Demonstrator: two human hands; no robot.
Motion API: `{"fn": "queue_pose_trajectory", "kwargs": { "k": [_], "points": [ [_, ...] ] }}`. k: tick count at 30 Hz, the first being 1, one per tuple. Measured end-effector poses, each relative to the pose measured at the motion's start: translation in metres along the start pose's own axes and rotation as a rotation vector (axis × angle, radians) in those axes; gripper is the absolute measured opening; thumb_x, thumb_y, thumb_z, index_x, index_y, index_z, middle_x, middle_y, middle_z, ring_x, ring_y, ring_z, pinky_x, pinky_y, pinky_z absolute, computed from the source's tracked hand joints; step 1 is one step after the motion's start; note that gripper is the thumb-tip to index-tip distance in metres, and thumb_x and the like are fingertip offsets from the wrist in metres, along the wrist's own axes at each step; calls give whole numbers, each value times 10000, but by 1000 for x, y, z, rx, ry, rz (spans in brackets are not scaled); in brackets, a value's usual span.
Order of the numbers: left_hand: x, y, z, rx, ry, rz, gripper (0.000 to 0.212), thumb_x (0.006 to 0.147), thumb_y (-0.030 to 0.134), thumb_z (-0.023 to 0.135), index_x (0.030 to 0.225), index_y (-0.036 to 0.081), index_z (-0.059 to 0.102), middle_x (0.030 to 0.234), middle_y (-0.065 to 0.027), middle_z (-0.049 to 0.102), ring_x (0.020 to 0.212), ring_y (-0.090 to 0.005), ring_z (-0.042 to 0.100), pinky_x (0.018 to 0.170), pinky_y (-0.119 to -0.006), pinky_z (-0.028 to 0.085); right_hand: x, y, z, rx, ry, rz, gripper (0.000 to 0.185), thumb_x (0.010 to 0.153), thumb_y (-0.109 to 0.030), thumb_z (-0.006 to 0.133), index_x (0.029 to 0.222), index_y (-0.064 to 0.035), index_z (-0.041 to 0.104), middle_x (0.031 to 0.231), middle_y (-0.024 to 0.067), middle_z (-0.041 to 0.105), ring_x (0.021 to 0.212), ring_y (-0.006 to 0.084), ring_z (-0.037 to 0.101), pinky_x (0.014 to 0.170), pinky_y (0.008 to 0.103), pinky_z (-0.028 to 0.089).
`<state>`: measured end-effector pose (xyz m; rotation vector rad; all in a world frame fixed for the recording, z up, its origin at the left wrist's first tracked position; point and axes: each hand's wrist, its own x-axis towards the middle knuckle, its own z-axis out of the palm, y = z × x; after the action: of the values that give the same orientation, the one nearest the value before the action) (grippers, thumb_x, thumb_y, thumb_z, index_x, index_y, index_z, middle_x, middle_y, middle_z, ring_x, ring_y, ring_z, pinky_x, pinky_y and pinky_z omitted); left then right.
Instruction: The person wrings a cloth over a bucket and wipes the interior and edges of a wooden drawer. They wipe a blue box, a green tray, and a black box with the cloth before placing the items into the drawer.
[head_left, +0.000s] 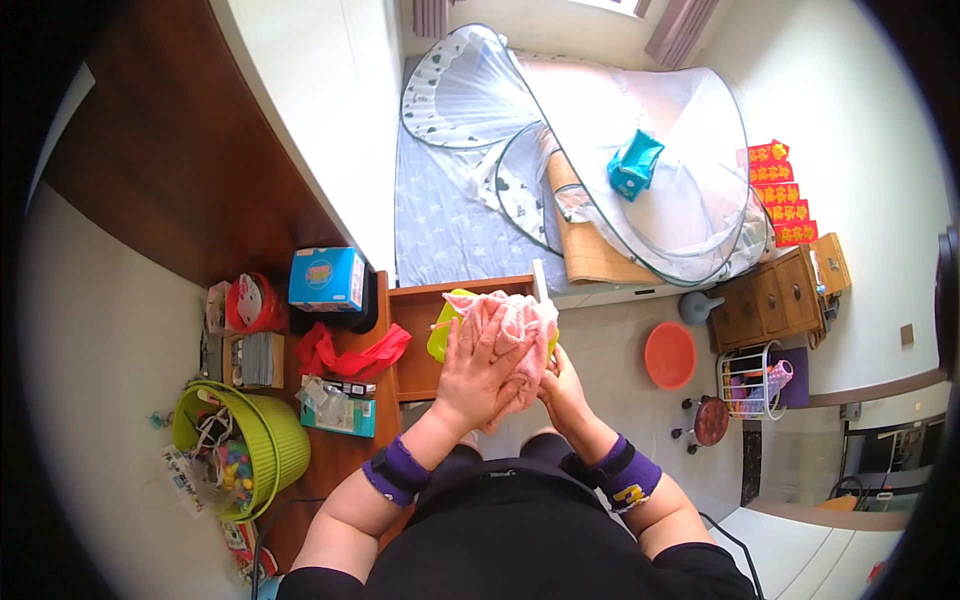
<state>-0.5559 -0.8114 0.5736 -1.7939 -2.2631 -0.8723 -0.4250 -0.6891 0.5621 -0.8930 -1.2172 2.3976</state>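
A bunched pink terry cloth (529, 319) lies over a yellow-green plastic container (437, 343) in front of my body. Spread over the cloth, my left hand (480, 371) presses it against the container, thumb on the near side. My right hand (564, 388) grips the container's right edge, and the cloth's lower end hangs beside its fingers. Most of the container is covered by cloth and hands. Below and behind both is an open wooden drawer (420, 379).
On the wooden desk at left are a blue box (326, 279), red fabric (360, 356), a teal box (352, 416) and a green basket (289, 442). A bed with a mosquito net (457, 97) stands ahead. A red basin (670, 355) and a stool (710, 420) are at right.
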Motion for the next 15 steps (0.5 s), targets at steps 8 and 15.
{"fn": "queue_pose_trajectory", "kwargs": {
  "k": [8,15],
  "points": [
    [13,38,53,-129,134,-286,534,930,316,574,1398,66,515,1506,-276,297,1417,-480,257,1161,-532,248,-79,-27,-87,-60,51,-112,801,788,-31,712,1469,-21,290,1359,131,523,1264,243,513,1077,377,412],
    [39,222,83,-169,97,144,632,876,345,599,1428,66,473,1465,-242,334,1407,-470,254,1173,-575,193,-154,-36,-189,-123,103,-292,871,771,-53,682,1523,-54,244,1405,109,480,1314,238,476,1096,368,399]
  ]
}}
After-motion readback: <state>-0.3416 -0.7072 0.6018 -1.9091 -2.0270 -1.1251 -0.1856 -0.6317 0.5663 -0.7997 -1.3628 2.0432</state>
